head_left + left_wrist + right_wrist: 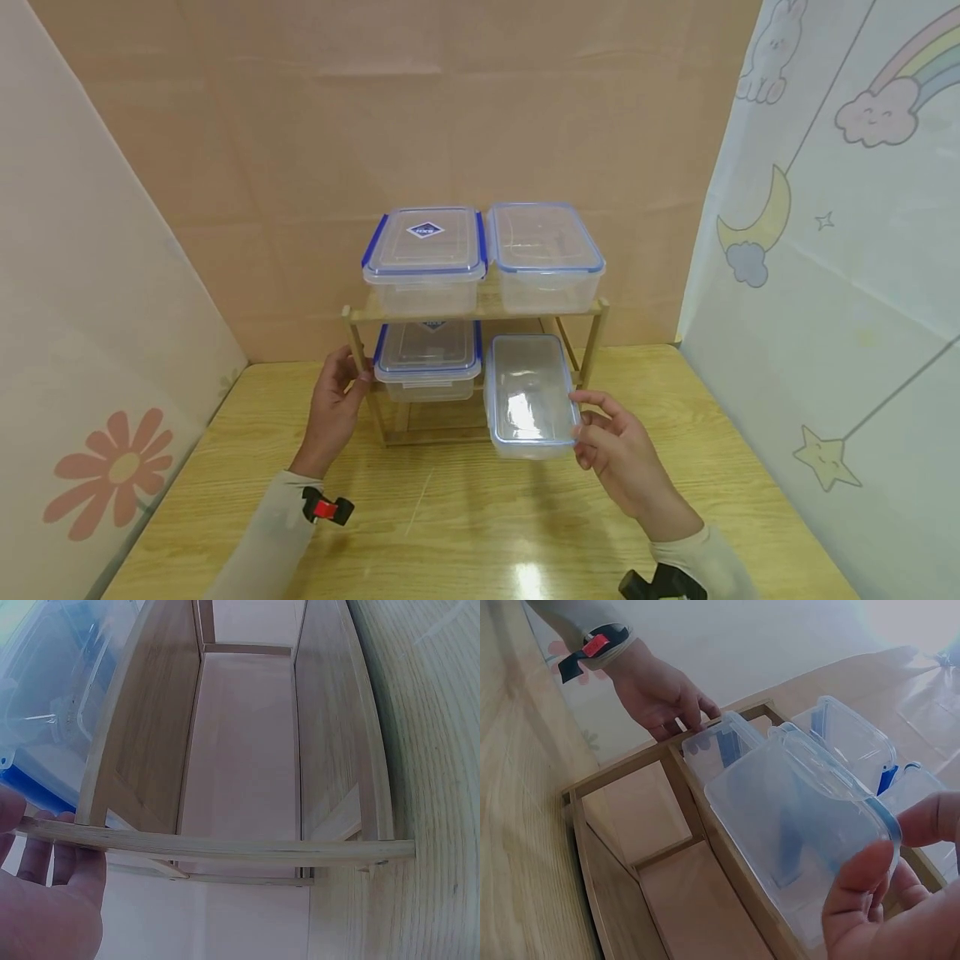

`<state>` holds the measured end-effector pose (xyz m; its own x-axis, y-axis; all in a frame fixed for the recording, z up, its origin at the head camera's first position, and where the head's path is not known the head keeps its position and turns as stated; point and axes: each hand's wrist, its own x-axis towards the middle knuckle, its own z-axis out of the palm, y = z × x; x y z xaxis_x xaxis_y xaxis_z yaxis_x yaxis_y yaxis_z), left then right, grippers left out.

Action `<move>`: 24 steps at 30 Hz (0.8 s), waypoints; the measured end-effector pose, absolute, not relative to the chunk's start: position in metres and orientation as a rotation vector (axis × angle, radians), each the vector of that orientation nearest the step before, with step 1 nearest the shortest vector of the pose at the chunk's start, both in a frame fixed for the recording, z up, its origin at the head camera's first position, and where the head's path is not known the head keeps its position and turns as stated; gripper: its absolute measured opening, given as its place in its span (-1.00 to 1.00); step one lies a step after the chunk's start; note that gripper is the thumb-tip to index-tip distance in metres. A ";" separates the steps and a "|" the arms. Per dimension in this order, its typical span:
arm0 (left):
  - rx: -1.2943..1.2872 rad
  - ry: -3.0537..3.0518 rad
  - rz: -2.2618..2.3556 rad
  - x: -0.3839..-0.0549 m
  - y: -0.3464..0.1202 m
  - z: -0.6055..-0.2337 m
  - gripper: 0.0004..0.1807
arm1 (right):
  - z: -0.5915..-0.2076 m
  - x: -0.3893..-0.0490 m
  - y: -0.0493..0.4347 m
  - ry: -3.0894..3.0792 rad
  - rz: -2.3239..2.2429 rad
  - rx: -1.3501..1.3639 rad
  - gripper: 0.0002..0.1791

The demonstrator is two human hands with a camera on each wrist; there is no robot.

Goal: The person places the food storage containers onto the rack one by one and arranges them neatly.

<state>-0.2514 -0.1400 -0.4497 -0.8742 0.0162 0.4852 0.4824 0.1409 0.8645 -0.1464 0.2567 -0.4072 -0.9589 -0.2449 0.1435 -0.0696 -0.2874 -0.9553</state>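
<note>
My left hand (334, 408) grips the left front post of a two-tier wooden rack (363, 315); in the left wrist view, fingers and thumb close round the post (225, 846). With thumb and fingers, my right hand (626, 458) pinches the right edge of a clear plastic food container (528, 387) with a light-blue-rimmed lid. This container is at the lower shelf's right side, its near end jutting out past the front and tilted. Beside it on that shelf sits a container with dark blue side clips (427, 354). The right wrist view shows the held container (780, 810) close up.
On the upper shelf stand a blue-clipped container (427, 258) at left and a light-blue-rimmed one (547, 250) at right. The rack rests on a wood-grain table (465, 525). A beige sheet (465, 108) hangs behind, with patterned panels at both sides.
</note>
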 end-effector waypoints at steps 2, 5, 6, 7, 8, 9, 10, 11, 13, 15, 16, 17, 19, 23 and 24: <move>-0.485 -2.067 -1.778 -0.252 -0.140 -0.450 -0.55 | -0.406 -0.150 0.258 1.801 -2.404 -0.383 -0.64; -0.499 -2.070 -1.771 -0.253 -0.140 -0.451 -0.54 | -0.405 -0.154 0.259 1.801 -2.407 -0.367 -0.65; -0.503 -2.069 -1.767 -0.253 -0.140 -0.451 -0.54 | -0.405 -0.156 0.260 1.797 -2.409 -0.363 -0.65; -0.505 -2.070 -1.764 -0.253 -0.140 -0.451 -0.54 | -0.405 -0.157 0.261 1.790 -2.412 -0.365 -0.65; -0.504 -2.069 -1.767 -0.253 -0.140 -0.451 -0.53 | -0.405 -0.158 0.262 1.784 -2.413 -0.366 -0.65; -0.505 -2.072 -1.762 -0.253 -0.140 -0.451 -0.53 | -0.405 -0.159 0.262 1.777 -2.413 -0.370 -0.66; -0.499 -2.075 -1.763 -0.253 -0.140 -0.451 -0.53 | -0.404 -0.159 0.263 1.769 -2.413 -0.372 -0.66; -0.492 -2.073 -1.767 -0.253 -0.140 -0.451 -0.53 | -0.404 -0.160 0.263 1.763 -2.413 -0.375 -0.66; -0.489 -2.074 -1.770 -0.253 -0.140 -0.451 -0.52 | -0.404 -0.162 0.264 1.754 -2.414 -0.381 -0.65; -0.490 -2.077 -1.772 -0.253 -0.140 -0.451 -0.52 | -0.403 -0.163 0.264 1.746 -2.416 -0.391 -0.64; -0.489 -2.072 -1.779 -0.253 -0.140 -0.451 -0.53 | -0.403 -0.164 0.265 1.743 -2.417 -0.397 -0.63; -0.489 -2.077 -1.776 -0.253 -0.140 -0.451 -0.52 | -0.403 -0.165 0.265 1.746 -2.418 -0.400 -0.61; -0.493 -2.092 -1.757 -0.252 -0.141 -0.451 -0.52 | -0.403 -0.167 0.265 1.755 -2.414 -0.416 -0.56; -0.473 -2.102 -1.761 -0.251 -0.140 -0.451 -0.53 | -0.403 -0.171 0.265 1.799 -2.404 -0.435 -0.43; -0.475 -2.097 -1.766 -0.251 -0.140 -0.451 -0.54 | -0.403 -0.172 0.265 1.812 -2.401 -0.438 -0.40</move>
<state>-0.2514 -0.1400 -0.4509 -0.8798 0.0257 0.4746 0.4721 0.1634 0.8663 -0.1717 0.2646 -0.4031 -0.9535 -0.2511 0.1664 -0.0912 -0.2860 -0.9539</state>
